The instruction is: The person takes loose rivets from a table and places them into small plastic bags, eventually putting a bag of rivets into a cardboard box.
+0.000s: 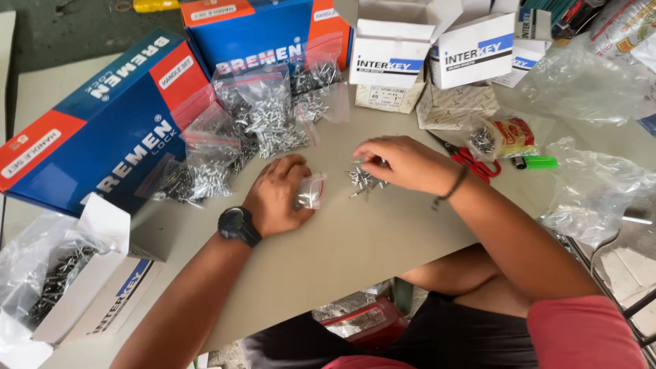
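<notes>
Head camera, looking down on a beige tabletop [355, 253]: a person seated at it sorts small metal rivets. The left hand [277, 195], a black watch [238, 225] at its wrist, rests on the table with its fingers curled around a small clear zip bag [311, 190], pinching it near the open mouth. Just right of that bag lies a loose pile of rivets [362, 179]. The right hand [403, 162] arches over the pile, wrist raised and palm down, fingertips pressed together on a few pieces; exactly how many cannot be told.

The bag looks thin, limp and slick, so it is best held by its stiffer sealing strip, as the left hand roughly does. The rivets appear light, hard and apt to roll or scatter, and call for a fingertip pinch.

Beyond the pile, toward the far edge, filled zip bags of rivets [270, 113] lie heaped against two blue-and-orange cartons [102, 130]. Small white boxes [437, 51] stand further right. Right of the pile are red-handled scissors [471, 160] and a green lighter [536, 162], with crumpled clear plastic bags [594, 191] past them. An open white box [75, 287] sits well left of the pile.
</notes>
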